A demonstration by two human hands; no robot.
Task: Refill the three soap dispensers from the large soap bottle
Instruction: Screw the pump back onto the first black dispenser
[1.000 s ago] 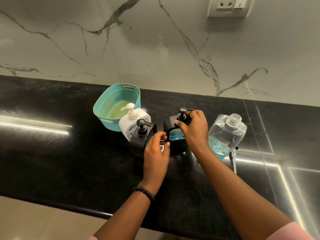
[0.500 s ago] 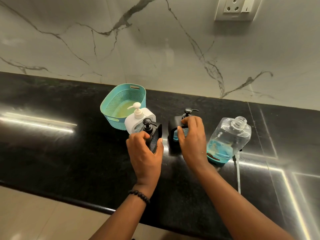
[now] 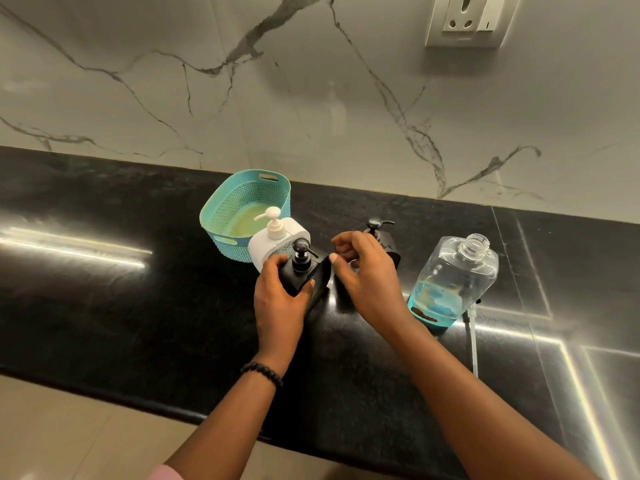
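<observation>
Three dispensers stand mid-counter. My left hand (image 3: 278, 299) grips the near black dispenser (image 3: 304, 271), whose pump head is on. Just behind it stands the white dispenser (image 3: 280, 239) with its white pump. Further right is the second black dispenser (image 3: 382, 237), partly hidden behind my right hand (image 3: 363, 275). That hand hovers between the two black dispensers with fingers curled and apart, holding nothing. The large clear soap bottle (image 3: 453, 278) stands at the right, uncapped, with blue soap in its lower part.
A teal perforated basket (image 3: 221, 206) sits behind the white dispenser. A clear pump tube (image 3: 472, 337) lies on the black counter (image 3: 138, 306) by the large bottle. The marble wall with a socket (image 3: 467, 19) rises behind. The counter's front edge runs below my wrists.
My right hand has let go of the far black dispenser and moved left toward the near one. My left hand keeps its grip on the near black dispenser.
</observation>
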